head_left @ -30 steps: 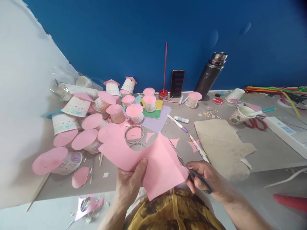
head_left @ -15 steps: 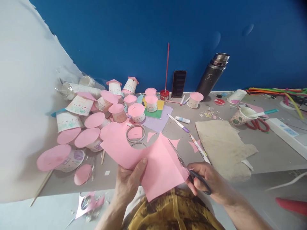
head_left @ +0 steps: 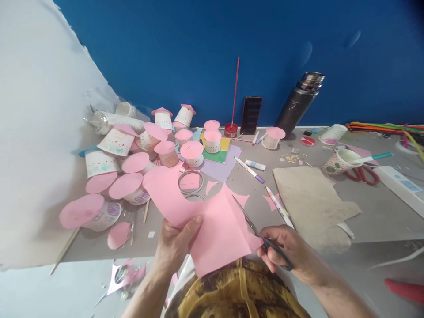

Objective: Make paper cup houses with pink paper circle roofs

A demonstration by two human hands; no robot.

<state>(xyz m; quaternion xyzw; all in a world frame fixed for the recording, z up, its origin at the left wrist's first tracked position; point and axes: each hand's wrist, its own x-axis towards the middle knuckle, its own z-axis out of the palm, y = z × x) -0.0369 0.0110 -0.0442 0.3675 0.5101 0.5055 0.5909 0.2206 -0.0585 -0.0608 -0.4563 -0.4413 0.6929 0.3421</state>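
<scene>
Apparently mid-cut: left hand (head_left: 177, 243) pinches notched pink paper sheet (head_left: 215, 234); right hand (head_left: 287, 244) grips black-handled metal scissors (head_left: 271, 246); next snip likely needs steady sheet.

Mostly pink before deep blue

Plain pink, curve-cut paper sheet (head_left: 215, 238) — black-handled metal scissors (head_left: 270, 244). White tapered paper cups (head_left: 114, 142) with multicoloured marks; one tapered paper cup (head_left: 336, 162), finely dotted, blotched green. Flat wall (head_left: 165, 53) deep blue — flat worktop (head_left: 380, 221) grey.
</scene>
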